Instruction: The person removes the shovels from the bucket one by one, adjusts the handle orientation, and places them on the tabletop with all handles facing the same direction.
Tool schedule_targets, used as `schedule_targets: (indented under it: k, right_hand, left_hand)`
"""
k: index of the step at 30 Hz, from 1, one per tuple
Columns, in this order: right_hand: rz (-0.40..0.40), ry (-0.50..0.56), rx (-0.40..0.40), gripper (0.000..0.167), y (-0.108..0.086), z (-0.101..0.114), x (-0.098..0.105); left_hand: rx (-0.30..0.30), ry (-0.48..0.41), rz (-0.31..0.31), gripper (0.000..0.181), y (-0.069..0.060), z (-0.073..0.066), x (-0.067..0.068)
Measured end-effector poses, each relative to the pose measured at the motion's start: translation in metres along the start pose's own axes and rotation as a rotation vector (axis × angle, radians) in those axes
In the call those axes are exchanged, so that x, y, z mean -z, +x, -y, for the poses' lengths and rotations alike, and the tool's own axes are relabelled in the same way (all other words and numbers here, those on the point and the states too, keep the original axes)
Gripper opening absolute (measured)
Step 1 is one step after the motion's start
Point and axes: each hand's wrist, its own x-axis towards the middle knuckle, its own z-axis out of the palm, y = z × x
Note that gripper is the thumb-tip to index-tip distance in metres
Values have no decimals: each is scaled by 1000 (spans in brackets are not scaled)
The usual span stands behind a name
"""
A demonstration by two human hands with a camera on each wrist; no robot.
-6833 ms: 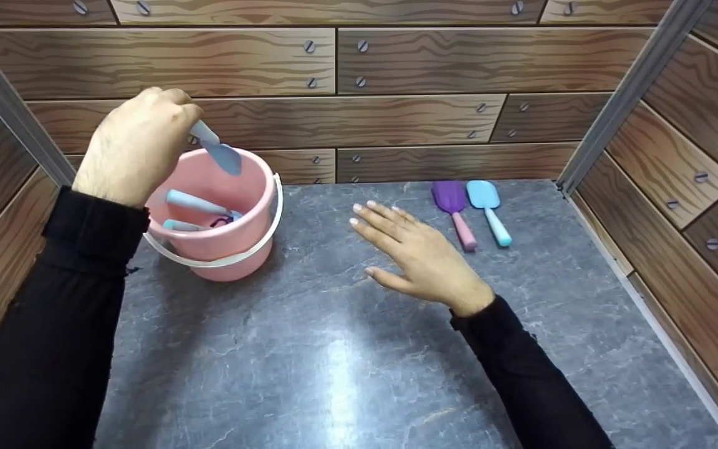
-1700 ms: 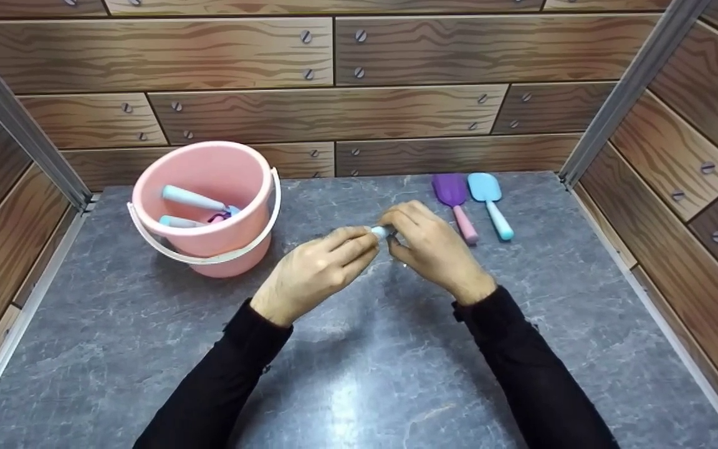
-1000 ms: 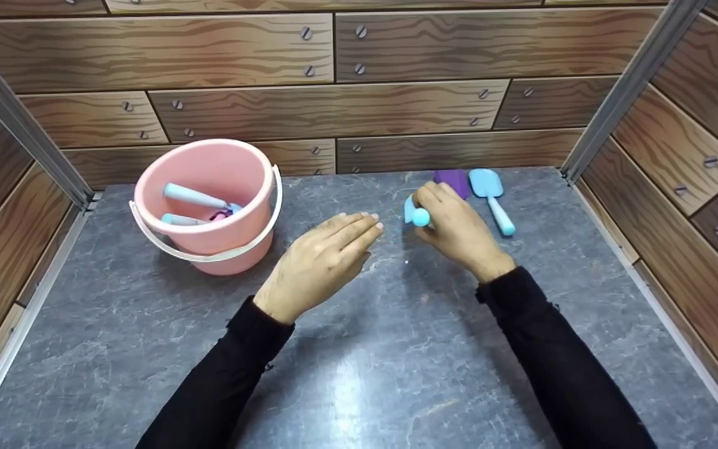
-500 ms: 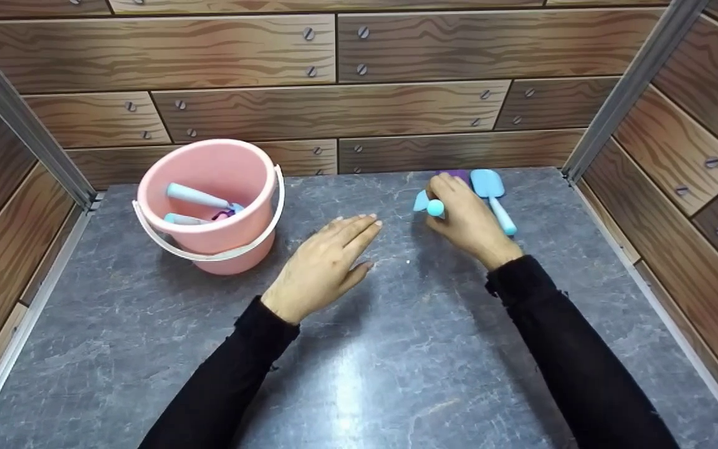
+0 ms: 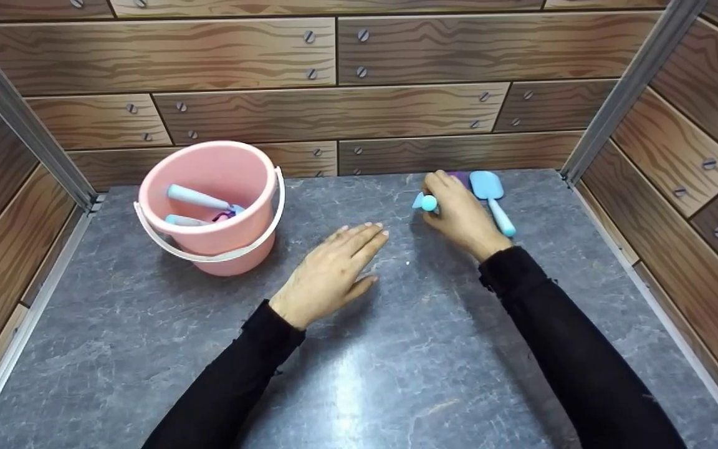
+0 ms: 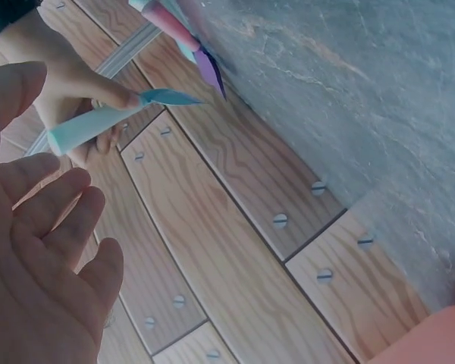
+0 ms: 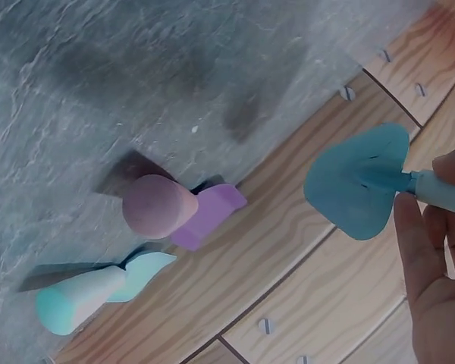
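In the head view my right hand pinches a small blue trowel above the table, its round handle end toward the camera. The right wrist view shows the trowel's blade beyond the fingertips of my right hand. My left hand hovers with fingers extended and holds nothing; its palm shows in the left wrist view. Beside the right hand lie a blue shovel and a purple shovel, mostly hidden in the head view; its pink handle shows in the right wrist view.
A pink bucket with a white handle stands at the left of the grey table, with several toy tools inside. Wood-patterned panels enclose the back and sides.
The trowel came from the bucket side in my left hand, passed to my right hand, and moved right toward the shovels. The left hand let go, its thumb now spread from its fingers.
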Motion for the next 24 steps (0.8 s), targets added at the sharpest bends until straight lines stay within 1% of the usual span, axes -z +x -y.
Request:
schedule_targets:
  k: [5, 10, 15, 24]
  right_hand:
    - [-7, 53, -50, 29, 4, -2, -7]
    - [-37, 72, -86, 30, 8, -6, -14]
    - [-51, 131, -142, 31, 11, -10, -18]
    - [-51, 206, -230, 31, 14, -15, -17]
  left_hand:
    - [5, 25, 34, 78, 0, -1, 0]
    - [9, 27, 27, 78, -1, -1, 0]
    - [9, 22, 32, 77, -2, -1, -1]
    - [18, 8, 38, 78, -2, 0, -2]
